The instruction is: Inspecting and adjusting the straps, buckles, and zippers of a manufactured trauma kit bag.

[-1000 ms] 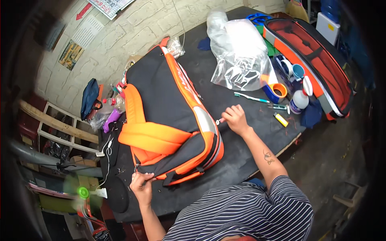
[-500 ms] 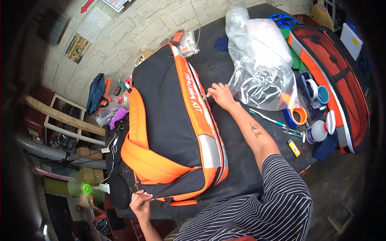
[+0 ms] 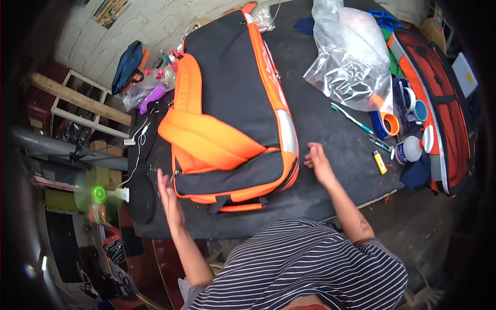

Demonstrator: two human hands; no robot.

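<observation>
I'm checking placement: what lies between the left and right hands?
In the head view, the near end of the orange and black bag lies between the left hand and the right hand, with black tabletop between bag and right hand.

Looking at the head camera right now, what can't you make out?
Head view:
- Inside of the backpack: hidden by its own fabric.
- Backpack's underside: hidden against the table.
- Contents of the clear plastic bag: obscured by glare and creases.
- Blades of the fan: blurred.
- Wall poster: cut off by the top edge, details too small.
</observation>
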